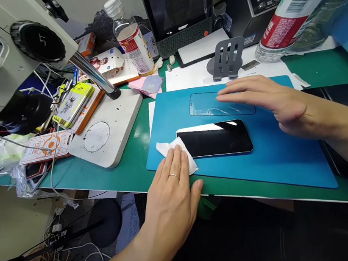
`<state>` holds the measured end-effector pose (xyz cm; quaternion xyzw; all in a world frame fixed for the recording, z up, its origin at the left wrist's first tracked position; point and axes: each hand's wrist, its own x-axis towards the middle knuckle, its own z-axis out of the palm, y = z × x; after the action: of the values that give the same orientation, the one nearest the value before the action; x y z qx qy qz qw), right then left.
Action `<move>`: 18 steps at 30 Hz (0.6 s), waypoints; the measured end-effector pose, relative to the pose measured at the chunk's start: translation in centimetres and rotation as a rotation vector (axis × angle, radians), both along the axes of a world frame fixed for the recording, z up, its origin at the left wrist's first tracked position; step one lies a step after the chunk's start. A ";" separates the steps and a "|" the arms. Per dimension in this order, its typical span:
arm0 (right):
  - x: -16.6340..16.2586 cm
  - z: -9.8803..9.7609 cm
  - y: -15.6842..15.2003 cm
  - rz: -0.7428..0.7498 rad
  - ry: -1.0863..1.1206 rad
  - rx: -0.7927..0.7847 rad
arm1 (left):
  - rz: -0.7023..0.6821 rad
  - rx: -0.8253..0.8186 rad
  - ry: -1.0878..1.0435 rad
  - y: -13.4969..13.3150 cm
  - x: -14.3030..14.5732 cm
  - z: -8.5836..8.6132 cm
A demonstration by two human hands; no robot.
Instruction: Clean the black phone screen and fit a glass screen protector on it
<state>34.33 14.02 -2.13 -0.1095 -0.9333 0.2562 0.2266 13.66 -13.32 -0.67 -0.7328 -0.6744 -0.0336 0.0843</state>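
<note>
A smartphone (217,141) with a dark screen lies face up on the blue mat (280,155). My left hand (171,186), with a ring on one finger, rests flat on a white wipe (165,147) at the phone's left end. The fingers are stretched out over the wipe. Behind the phone lies a clear screen protector (205,104) with a black border. My right hand (269,98) hovers over the right part of that protector, fingers extended, holding nothing. Whether its fingertips touch the protector, I cannot tell.
A microscope's pale base (118,120) and metal post (96,75) stand at the left, beside stacked boxes (77,104). A bottle (133,41), a tablet-like display (180,9), a grey phone stand (228,58) and a large bottle (290,16) line the back. Dark flat devices (339,93) lie under my right forearm.
</note>
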 end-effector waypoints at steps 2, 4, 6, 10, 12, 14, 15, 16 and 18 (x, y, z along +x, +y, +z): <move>-0.1 0.3 -0.3 0.032 -0.031 -0.005 | -0.008 0.001 -0.006 -0.1 -0.2 0.0; -0.2 0.7 -0.7 0.033 -0.027 -0.017 | -0.011 0.001 -0.013 0.0 -0.1 -0.1; -0.3 1.0 -1.0 0.031 -0.029 -0.034 | -0.022 0.002 -0.023 0.2 0.4 -0.2; -0.4 1.1 -1.1 0.018 -0.031 -0.049 | -0.072 -0.011 -0.065 1.2 2.6 -0.5; -0.3 1.1 -1.1 0.015 -0.031 -0.047 | -0.099 -0.021 -0.079 2.1 4.3 -0.7; -0.3 1.1 -1.0 0.014 -0.030 -0.043 | -0.134 -0.017 -0.073 3.2 6.1 -0.8; -0.2 1.1 -1.0 0.016 -0.028 -0.040 | -0.151 -0.009 -0.065 3.7 7.0 -0.8; -0.2 1.1 -1.0 0.016 -0.026 -0.038 | -0.166 0.003 -0.056 4.2 7.8 -0.8; -0.1 1.0 -0.9 0.020 -0.016 -0.035 | -0.176 0.018 -0.041 5.0 9.0 -0.9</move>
<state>34.21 13.10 -1.10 -0.1064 -0.9314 0.2741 0.2146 22.62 -8.35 -1.56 -0.7875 -0.6087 -0.0619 0.0738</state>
